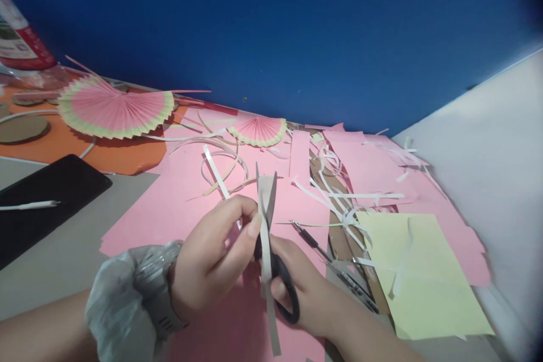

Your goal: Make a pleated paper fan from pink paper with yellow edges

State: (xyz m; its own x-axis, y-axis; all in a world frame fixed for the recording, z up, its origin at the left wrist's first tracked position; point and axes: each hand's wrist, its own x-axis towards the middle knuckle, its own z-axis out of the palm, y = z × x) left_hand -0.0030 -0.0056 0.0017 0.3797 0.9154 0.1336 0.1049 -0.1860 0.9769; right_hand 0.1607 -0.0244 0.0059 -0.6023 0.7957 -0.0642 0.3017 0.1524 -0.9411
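Observation:
My left hand (220, 249), its fingers closed in a pinch, holds a pale paper strip (268, 271) that hangs down past my hands. Black-handled scissors (287, 294) are in my right hand (303, 288), with the thumb and fingers around the handles. The blades point away from me and stand apart, one on each side of the strip's wider upper end. Another white strip (215, 171) sticks out behind my left fingers; whether they hold it I cannot tell. Pink paper (148, 220) lies beneath both hands.
Two pink folded paper fans (116, 110) lie toward the blue wall (271, 28). A black phone-like slab (55, 198) is at left. On the right are a pen (309, 237), yellow paper (419, 271) and scattered white strips (365, 196). A labelled bottle (25, 39) stands far left.

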